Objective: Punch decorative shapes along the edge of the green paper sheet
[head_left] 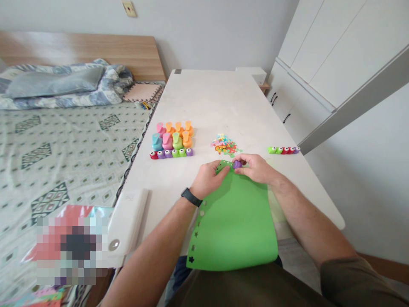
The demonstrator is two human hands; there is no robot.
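Note:
A sheet of green paper (239, 221) lies across the table's front part and hangs over its near edge. Shaped holes, among them stars and a flower, run along its left and far edges. My left hand (211, 177) grips the paper near its far left corner, thumb on top. My right hand (255, 167) is closed around a small purple craft punch (237, 164), which sits at the paper's far edge. Just beyond the punch lies a pile of colourful paper cutouts (224, 145).
Left on the white table (217, 98) stand several large craft punches (172, 138), with a row of small punches (171, 153) before them. Another short row of small punches (283, 150) is at right. A long white device (129, 221) lies front left. A bed (73, 140) adjoins the table.

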